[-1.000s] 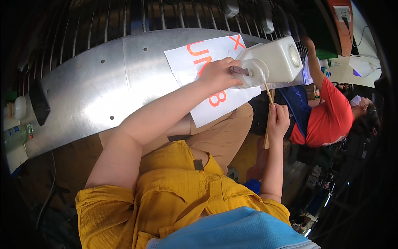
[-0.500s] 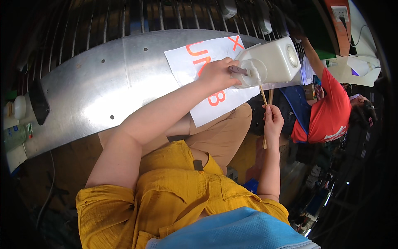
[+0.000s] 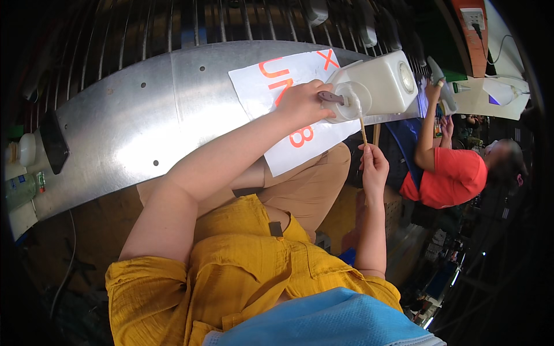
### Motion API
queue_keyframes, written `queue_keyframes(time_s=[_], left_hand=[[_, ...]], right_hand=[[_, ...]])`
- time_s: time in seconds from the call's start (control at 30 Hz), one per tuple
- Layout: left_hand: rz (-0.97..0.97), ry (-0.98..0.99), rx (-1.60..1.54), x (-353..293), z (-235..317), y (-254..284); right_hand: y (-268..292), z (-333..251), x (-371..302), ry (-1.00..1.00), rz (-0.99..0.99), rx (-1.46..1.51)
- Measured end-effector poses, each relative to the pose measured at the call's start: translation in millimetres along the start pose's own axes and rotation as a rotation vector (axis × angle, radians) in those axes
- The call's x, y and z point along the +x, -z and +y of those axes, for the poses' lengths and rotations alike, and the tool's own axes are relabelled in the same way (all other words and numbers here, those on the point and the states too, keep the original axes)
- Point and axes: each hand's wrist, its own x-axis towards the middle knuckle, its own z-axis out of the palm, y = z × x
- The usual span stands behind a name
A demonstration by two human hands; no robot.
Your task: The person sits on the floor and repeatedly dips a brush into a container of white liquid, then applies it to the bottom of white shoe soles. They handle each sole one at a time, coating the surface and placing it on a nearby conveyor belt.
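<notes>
My left hand [image 3: 304, 105] is closed on a small grey-brown piece [image 3: 331, 97] that sticks out over the mouth of a clear round cup [image 3: 356, 92]. The piece's far end is close to white, wet-looking material. My right hand [image 3: 375, 165] pinches a thin wooden-handled brush [image 3: 363, 131] upright, its white-coated tip against the cup's right side. Behind the cup, a white square-sided plastic jug [image 3: 381, 85] lies with its round end facing right. Beneath the left hand is a white sheet [image 3: 254, 81] with orange markings.
A metal worktop [image 3: 127, 127] curves across, with a black bracket [image 3: 53, 141] at its left. Rails of a rack [image 3: 196, 23] run along the far side, carrying pale shoe-like pieces [image 3: 367, 29]. At right, a co-worker in a red shirt [image 3: 456, 177] handles a pale object [image 3: 443, 86].
My right hand and the brush have shifted slightly left. My left hand stays in place. The co-worker has drawn back from the rack and now holds up a pale object.
</notes>
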Motion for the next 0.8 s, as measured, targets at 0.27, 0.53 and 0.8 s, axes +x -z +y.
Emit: queue_keyframes(time_s=[0.27, 0.53, 0.8], left_hand=[[-0.096, 0.092, -0.051, -0.1, 8.0, 10.3], [-0.06, 0.045, -0.031, 0.2, 5.5, 6.7], [-0.106, 0.153, -0.172, -1.1, 8.0, 10.6]], right_hand=[[-8.8, -17.4, -6.5, -0.244, -0.127, 0.299], [8.4, -26.7, -0.3, -0.169, -0.22, 0.331], [5.4, -3.0, 42.5, 0.296, 0.054, -0.083]])
